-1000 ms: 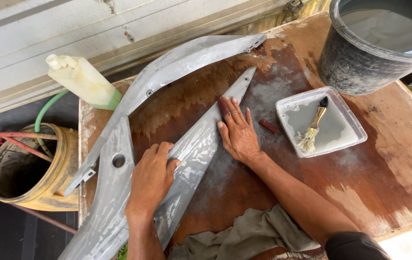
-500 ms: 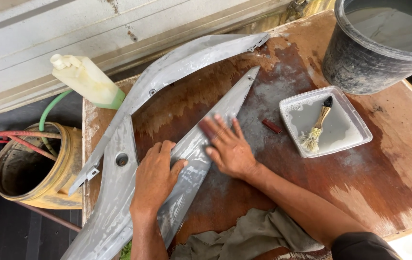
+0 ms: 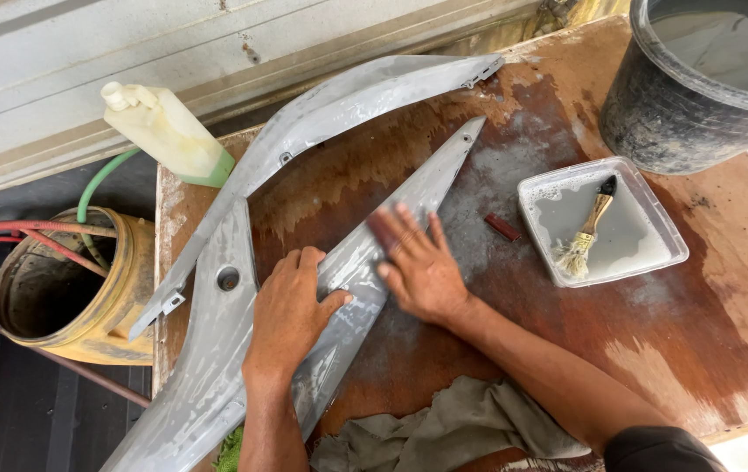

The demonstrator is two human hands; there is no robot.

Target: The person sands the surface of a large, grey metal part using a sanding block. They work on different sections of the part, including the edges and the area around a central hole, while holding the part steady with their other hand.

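We see a long grey panel [image 3: 365, 262] lying flat on the wet brown table [image 3: 723, 332], its long axis running from the lower left of the frame up to a point at upper centre. Our left hand [image 3: 291, 306] presses down on its lower middle, fingers spread flat and grasping nothing. Our right hand [image 3: 418, 262] lies open just up the panel, palm down on its right edge, blurred. A second curved panel [image 3: 339, 114] sits to the left. A tray [image 3: 645, 201] with a brush [image 3: 585, 234] stands well apart at right, a black bucket [image 3: 680, 114] above it, and a rag [image 3: 444, 428] below.
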